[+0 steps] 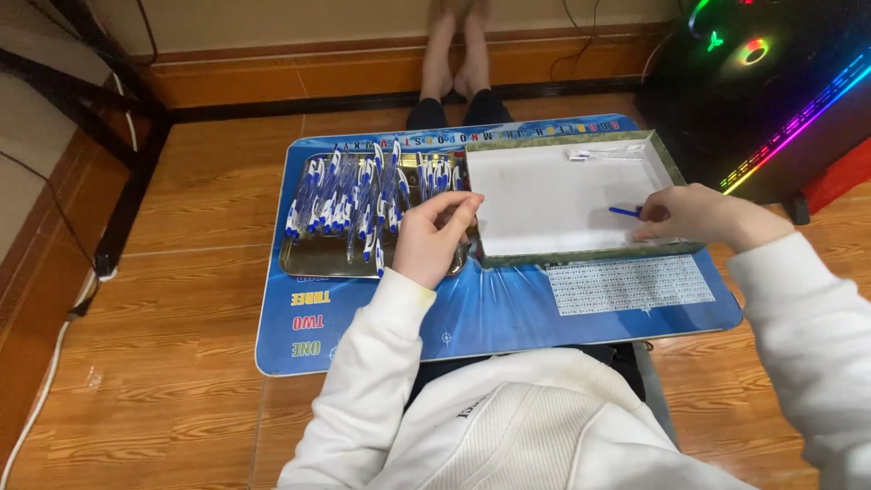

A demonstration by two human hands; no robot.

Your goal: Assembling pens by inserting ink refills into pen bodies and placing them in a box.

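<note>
Head view: a metal tray [304, 259] holds a heap of blue-and-white pens [363, 195]. Just beside it, a shallow box [581, 249] with a white floor holds a clear pen part [603, 154] near its far edge. Both sit on a blue bench [490, 313]. The left hand [434, 238] rests over the tray's edge, fingers curled; whether it grips anything I cannot tell. The right hand [694, 213] pinches a blue piece [624, 211] inside the box. A lit computer case [771, 82] stands at right.
</note>
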